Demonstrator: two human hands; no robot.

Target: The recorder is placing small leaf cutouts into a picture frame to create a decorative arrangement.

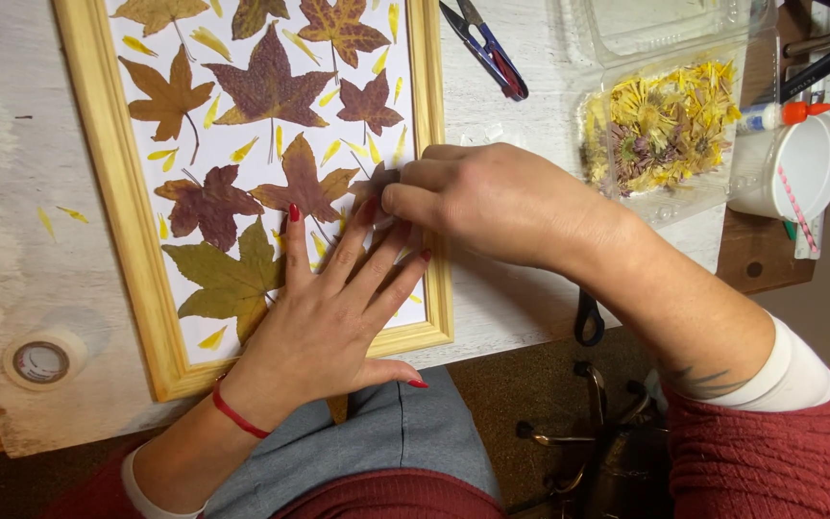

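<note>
A light wooden frame (117, 183) lies on the white table, filled with pressed maple leaves (266, 86) in brown, purple and green, and small yellow petals on white paper. My left hand (329, 308) rests flat on the lower right of the picture, fingers spread, nails red, a red string bracelet on the wrist. My right hand (477, 197) reaches in from the right over the frame's right rail and pinches a small dark purple leaf (377, 181) against the paper, just above my left fingertips.
A clear plastic tub of dried yellow flowers (660, 125) sits at the right, with a white cup (799, 163) and a glue bottle (780, 115) beyond it. Small snips (487, 48) lie at the top. A tape roll (42, 360) is at the lower left. Scissors handles (588, 317) overhang the table edge.
</note>
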